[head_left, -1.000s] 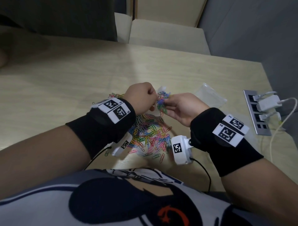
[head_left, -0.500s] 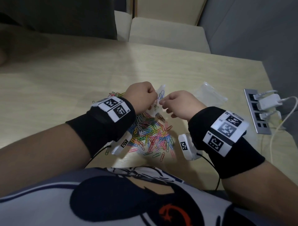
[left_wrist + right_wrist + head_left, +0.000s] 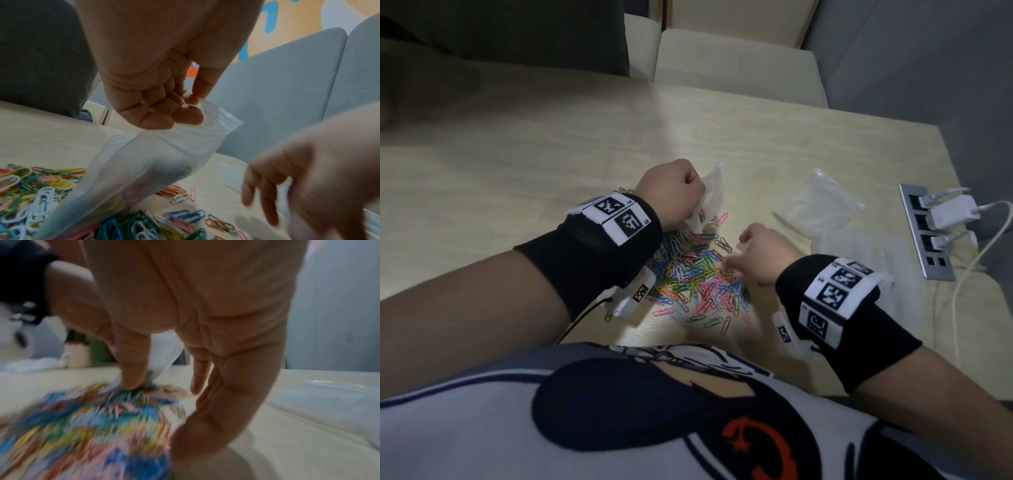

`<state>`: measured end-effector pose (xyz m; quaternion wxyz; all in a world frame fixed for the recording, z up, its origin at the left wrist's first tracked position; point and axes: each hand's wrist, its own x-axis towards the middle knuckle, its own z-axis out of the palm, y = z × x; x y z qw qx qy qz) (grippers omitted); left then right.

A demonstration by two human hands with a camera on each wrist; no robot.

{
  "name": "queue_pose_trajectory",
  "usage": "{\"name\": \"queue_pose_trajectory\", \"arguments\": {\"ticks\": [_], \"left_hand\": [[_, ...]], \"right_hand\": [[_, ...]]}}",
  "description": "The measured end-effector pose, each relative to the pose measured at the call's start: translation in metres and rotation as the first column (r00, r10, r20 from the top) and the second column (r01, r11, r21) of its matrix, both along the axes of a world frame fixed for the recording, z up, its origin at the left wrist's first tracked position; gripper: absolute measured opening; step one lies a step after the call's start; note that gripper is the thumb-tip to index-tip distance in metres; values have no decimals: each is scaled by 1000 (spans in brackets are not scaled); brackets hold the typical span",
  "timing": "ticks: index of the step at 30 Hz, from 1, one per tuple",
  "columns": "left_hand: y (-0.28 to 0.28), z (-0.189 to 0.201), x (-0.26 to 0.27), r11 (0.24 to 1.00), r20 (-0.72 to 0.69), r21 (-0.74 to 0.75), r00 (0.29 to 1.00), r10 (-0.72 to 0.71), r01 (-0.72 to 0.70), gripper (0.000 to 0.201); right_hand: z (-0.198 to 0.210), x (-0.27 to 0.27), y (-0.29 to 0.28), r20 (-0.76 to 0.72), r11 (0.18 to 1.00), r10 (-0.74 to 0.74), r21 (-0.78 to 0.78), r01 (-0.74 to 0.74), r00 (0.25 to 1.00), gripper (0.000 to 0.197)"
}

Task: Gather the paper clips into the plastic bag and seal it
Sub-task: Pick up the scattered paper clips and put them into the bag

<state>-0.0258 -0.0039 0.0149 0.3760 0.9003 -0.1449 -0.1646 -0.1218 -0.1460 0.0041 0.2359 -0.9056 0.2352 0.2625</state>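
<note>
Left hand (image 3: 156, 91) pinched the plastic bag (image 3: 144, 162) by its rim above the paper clips (image 3: 695, 277) on the table (image 3: 551, 154), clips inside visible only from the left wrist; right hand (image 3: 760, 253) hung loose-fingered, empty, over the pile.

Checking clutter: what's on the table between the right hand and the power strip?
Head view: spare clear plastic bags lie between the right hand and the power strip.
</note>
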Motion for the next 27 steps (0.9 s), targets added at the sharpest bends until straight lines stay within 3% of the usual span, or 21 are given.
{"name": "queue_pose_trajectory", "arguments": {"ticks": [3,5,11,15,17,20,22,24,27], "left_hand": [[2,-3,3,1000,1,-2,1000,28,-28,18],[2,-4,3,999,3,-8,999,50,-50,18],[1,-5,2,998,4,-31,998,61,-61,17],[2,-5,0,998,0,-32,998,58,-58,18],[3,-5,0,998,-1,-38,998,58,-59,18],[4,-6,0,997,-9,-45,998,57,-57,17],[4,-6,0,997,-15,-51,998,55,-55,17],[4,-6,0,997,-22,-60,998,54,-55,17],[5,-6,0,996,-27,-67,998,62,-63,17]], "right_hand": [[-10,-24,10,-310,987,56,-126,-99,949,90],[-19,-34,18,-352,975,57,-181,-127,934,96],[-43,-32,28,-90,991,-120,-75,113,989,66],[-44,-19,22,122,997,-80,7,79,989,53],[-42,-13,18,138,998,-51,28,48,989,61],[-41,-13,22,119,997,-4,76,-5,993,93],[-46,-16,29,117,995,102,-26,-100,988,99],[-53,-17,33,151,980,180,-112,-164,972,79],[-54,-15,28,216,979,191,-116,-169,958,46]]}}
